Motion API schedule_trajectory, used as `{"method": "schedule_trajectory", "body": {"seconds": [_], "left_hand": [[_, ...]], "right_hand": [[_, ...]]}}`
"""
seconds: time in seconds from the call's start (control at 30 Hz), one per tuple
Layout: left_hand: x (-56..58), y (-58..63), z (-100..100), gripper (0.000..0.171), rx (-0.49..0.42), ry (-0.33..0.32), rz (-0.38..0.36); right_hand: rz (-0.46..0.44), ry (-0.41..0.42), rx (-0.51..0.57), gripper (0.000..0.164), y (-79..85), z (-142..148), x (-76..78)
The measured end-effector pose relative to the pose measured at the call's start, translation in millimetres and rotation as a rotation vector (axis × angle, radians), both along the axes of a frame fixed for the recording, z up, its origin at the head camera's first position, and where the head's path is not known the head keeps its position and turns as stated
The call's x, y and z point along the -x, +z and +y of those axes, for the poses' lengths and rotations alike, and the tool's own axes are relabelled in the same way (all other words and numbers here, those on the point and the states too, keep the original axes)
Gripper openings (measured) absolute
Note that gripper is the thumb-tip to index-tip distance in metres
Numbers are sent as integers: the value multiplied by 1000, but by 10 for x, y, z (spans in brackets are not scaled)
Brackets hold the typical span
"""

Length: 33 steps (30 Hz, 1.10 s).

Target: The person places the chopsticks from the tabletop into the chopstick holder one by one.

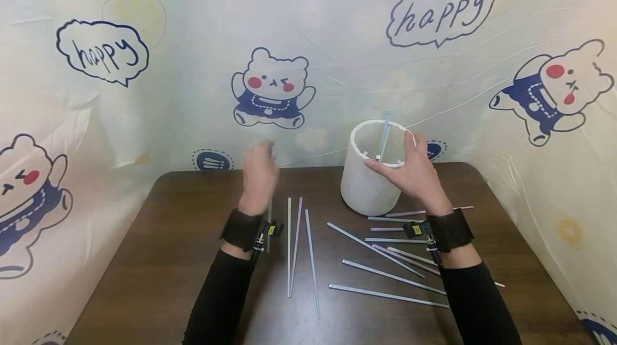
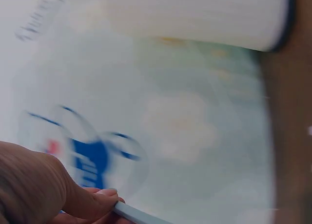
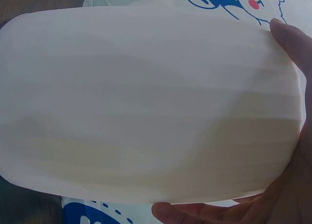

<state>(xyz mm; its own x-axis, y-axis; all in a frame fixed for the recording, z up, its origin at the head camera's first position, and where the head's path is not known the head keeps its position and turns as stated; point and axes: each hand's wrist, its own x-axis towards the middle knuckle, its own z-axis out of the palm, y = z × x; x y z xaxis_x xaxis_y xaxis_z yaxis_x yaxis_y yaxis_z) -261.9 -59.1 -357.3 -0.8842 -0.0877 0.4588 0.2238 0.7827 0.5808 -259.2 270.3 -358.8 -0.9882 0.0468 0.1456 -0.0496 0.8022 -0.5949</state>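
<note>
My left hand point(image 1: 259, 176) is raised over the back left of the table. Between its thumb and fingers it pinches a thin pale blue stick point(image 2: 141, 215), seen at the bottom of the left wrist view. A white tapered bin point(image 1: 368, 187) stands near the back edge, its open mouth up. My right hand point(image 1: 419, 173) grips the bin's rim, thumb on the near side and fingers on the far right side. Inside the bin a light blue stick point(image 1: 384, 139) leans with its top above the rim, and a few short ends show beside it.
Several thin sticks lie on the brown table point(image 1: 154, 280). A white one point(image 1: 289, 248), a purple one and a blue one point(image 1: 312, 264) lie lengthwise near the middle. Others, such as a blue stick point(image 1: 385, 295), fan out under the right forearm. A printed cloth point(image 1: 337, 39) hangs behind.
</note>
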Motion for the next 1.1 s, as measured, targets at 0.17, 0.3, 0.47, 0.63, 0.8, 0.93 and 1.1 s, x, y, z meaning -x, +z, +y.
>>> {"method": "schedule_trajectory", "body": {"seconds": [0.17,0.3,0.47,0.63,0.8,0.93,1.1], "left_hand": [[-243,489,104,29,-5,-7,214],[-470,802,182,28,-67,-35,404],[-655,1063,294,27,-184,-98,623],[-734,1206,419,26,-281,-132,825],[-805,1248,560,22,-337,-192,962],[-830,1234,690,19,-338,-257,1019],[-819,1172,853,18,-300,-354,1065]], "right_hand": [[-7,2,1,125,3,0,-5],[-8,6,7,126,8,-2,-7],[-2,8,8,126,13,4,-5],[-9,9,5,126,6,2,0],[-1,11,4,125,15,-3,6],[-1,9,6,125,26,-2,3],[7,14,13,125,11,0,2]]}}
